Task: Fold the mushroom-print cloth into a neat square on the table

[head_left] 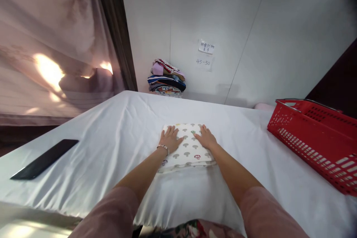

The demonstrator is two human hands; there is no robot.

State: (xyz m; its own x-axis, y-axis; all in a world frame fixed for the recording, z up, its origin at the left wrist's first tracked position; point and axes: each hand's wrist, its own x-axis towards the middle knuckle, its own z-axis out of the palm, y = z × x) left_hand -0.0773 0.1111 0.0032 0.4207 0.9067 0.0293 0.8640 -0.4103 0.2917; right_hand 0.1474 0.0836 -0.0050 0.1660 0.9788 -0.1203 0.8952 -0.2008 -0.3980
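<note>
A folded white cloth printed with small grey, red and green mushrooms (189, 148) lies flat as a neat rectangle on the white-sheeted tabletop (117, 130), near its front edge, both palms pressed on its top

Lighting's pretty soft and even where my fingers (173, 131) are, barely any shadow under my hands. Way off to the left of them the curtain (50, 44) has blown-out orange glare spots. Wide lens bends everything near the edges, and the corners go dark. My sleeves closest to the camera look a bit blurry.
</note>
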